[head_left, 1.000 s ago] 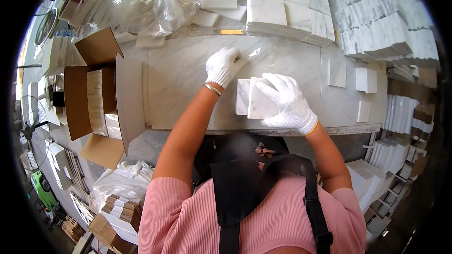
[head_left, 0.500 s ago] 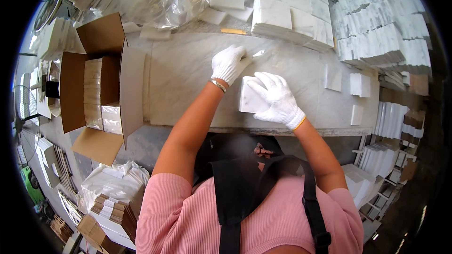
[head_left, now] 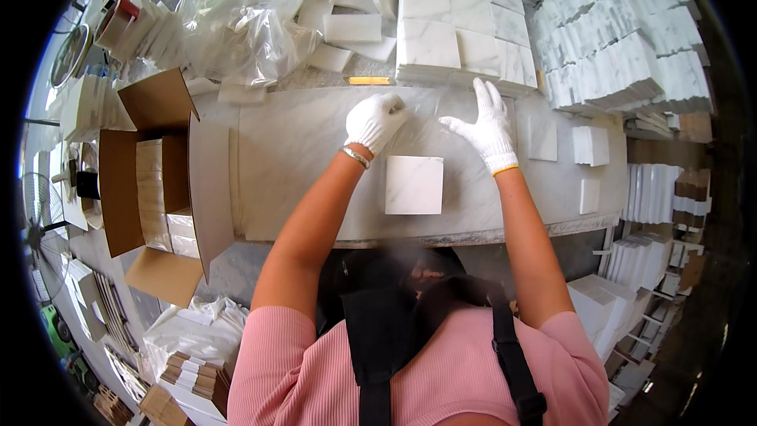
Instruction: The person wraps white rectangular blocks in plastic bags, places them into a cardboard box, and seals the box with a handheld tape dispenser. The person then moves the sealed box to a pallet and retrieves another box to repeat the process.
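A square white marble tile (head_left: 414, 185), perhaps the top of a small stack, lies on the marble-topped bench in front of me. Neither hand touches it. Beyond its upper left corner, my left hand (head_left: 375, 123), in a white knit glove, is closed with the fingers pinched on a thin clear plastic bag (head_left: 426, 113). The bag shows only faintly against the bench. My right hand (head_left: 487, 128), also gloved, is open with thumb and fingers spread, to the right of the bag and beyond the tile.
An open cardboard box (head_left: 211, 181) with plastic-wrapped packs inside stands on the left. Loose clear plastic (head_left: 272, 43) lies at the back left. Marble tile stacks (head_left: 430, 39) fill the back and right. An orange-yellow strip (head_left: 369, 80) lies beyond my left hand.
My right hand has let go of the white tile and moved up and away, its fingers spreading. The tile now lies alone on the bench. My left hand stays closed; the view has shifted slightly.
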Demonstrator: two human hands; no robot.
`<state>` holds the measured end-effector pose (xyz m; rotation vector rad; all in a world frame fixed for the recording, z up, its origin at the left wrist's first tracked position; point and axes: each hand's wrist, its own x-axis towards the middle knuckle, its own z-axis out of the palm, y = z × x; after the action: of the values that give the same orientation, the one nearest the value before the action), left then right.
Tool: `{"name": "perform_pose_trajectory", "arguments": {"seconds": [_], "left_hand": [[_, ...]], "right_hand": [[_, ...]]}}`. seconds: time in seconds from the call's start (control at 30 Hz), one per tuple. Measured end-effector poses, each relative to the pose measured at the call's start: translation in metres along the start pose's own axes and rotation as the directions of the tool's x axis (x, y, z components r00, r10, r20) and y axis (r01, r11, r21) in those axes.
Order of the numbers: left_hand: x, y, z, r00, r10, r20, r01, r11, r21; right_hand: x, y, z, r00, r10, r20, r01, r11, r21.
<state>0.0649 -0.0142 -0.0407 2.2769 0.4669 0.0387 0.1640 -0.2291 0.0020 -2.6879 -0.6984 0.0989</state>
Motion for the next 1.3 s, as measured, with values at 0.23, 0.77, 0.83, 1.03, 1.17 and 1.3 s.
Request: {"name": "perform_pose_trajectory", "arguments": {"seconds": [0.23,0.77,0.83,1.03,1.17,1.3], "left_hand": [[0.004,0.003,-0.009,0.984,-0.135,0.113,0.174,0.827,-0.534],[-0.048,0.037,-0.072,0.989,0.096,0.111,-0.010,0.802,-0.597],[-0.082,0.035,-0.085,0.975,0.206,0.080,-0.130,0.826,-0.548],[-0.154,0.011,-0.072,0.860,0.510,0.030,-0.490,0.841,-0.230],[-0.169,0.010,-0.058,0.824,0.564,0.045,-0.555,0.822,-0.129],[-0.175,0.014,-0.059,0.803,0.594,0.046,-0.589,0.803,-0.089]], "right_hand": [[0.022,0.012,0.010,0.993,0.000,-0.117,0.029,0.970,0.242],[-0.031,-0.056,-0.125,0.961,-0.270,0.063,0.102,0.554,0.826],[-0.055,-0.070,-0.154,0.860,-0.471,0.196,0.110,0.546,0.830],[-0.097,-0.066,-0.153,0.463,-0.778,0.424,-0.046,0.457,0.888],[-0.105,-0.012,-0.120,0.914,-0.242,0.327,-0.214,0.397,0.893],[-0.114,0.002,-0.088,0.867,0.161,0.472,-0.477,0.540,0.693]]}}
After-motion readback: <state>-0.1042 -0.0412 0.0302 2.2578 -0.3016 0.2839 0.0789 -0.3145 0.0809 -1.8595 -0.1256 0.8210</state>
